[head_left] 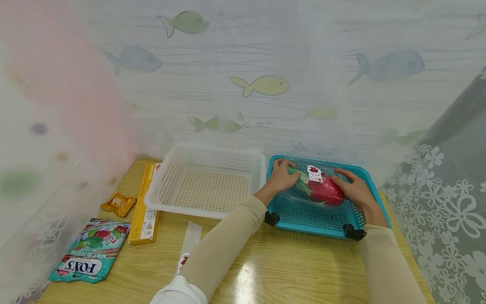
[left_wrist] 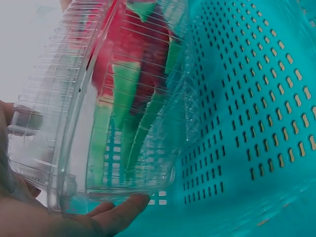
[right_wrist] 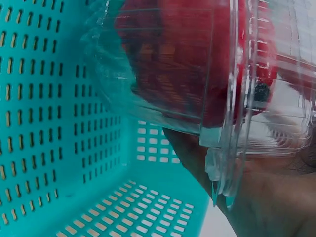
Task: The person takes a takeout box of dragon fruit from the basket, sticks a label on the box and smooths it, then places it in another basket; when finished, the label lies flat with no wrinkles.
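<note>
Wooden table (head_left: 265,270) enclosed by fish-print curtains (head_left: 258,84).
Left hand (head_left: 282,179) and right hand (head_left: 355,190) grip a clear fruit box (head_left: 320,190) inside the blue basket (head_left: 303,219); a white basket (head_left: 205,181) stands beside.

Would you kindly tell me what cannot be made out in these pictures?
- Label on the clear box: print too small in the head view.
- Whether the box rests on the blue basket floor: not settled by any view.
- Left hand fingertips: hidden behind the box in the head view; cut off by the edge in the left wrist view.
- White strip: lower end hidden by the left sleeve.
- Yellow box: partly covered by the white basket.
</note>
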### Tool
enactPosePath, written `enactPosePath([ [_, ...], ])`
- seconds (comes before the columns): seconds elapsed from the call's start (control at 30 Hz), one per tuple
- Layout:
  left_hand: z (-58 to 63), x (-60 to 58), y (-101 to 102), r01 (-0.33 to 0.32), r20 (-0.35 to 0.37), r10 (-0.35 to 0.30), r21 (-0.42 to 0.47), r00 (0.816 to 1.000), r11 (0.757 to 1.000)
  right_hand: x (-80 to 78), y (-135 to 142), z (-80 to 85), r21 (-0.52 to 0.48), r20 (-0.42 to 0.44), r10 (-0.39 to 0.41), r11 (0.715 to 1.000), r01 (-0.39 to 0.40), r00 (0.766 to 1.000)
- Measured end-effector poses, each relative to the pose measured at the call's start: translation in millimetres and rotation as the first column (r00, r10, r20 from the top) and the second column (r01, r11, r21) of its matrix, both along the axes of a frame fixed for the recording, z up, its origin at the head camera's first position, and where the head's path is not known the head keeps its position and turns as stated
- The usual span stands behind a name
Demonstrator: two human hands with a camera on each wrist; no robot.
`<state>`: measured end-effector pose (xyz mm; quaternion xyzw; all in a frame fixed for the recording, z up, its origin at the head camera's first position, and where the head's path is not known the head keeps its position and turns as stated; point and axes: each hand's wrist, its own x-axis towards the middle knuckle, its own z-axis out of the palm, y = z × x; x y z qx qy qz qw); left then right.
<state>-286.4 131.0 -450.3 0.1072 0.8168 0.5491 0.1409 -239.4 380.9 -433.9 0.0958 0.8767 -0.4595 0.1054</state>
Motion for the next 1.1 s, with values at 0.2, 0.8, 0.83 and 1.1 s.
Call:
enactPosePath([
  [0.2,-1.9,-2.4,3,-0.003,0.011,0.004,-0.035,1.0,0.999,0.1,2,-1.7,0.002,0.005,0.002,1.0,-0.002,1.0],
  [0.8,-6.0,-0.7,8,0.003,0.053,0.003,-0.102,0.999,0.995,0.1,3,-6.5,-0.027,0.045,0.023,0.999,-0.022,0.999],
  [0.83,-6.3,-0.8,9,0.002,0.058,0.004,-0.107,0.998,0.994,0.1,3,-6.8,-0.026,0.046,0.024,0.999,-0.023,0.999],
  [1.1,-5.2,0.9,12,0.005,0.084,0.009,-0.163,0.996,0.987,-0.4,4,-10.5,-0.022,0.057,0.032,0.999,-0.031,0.998],
])
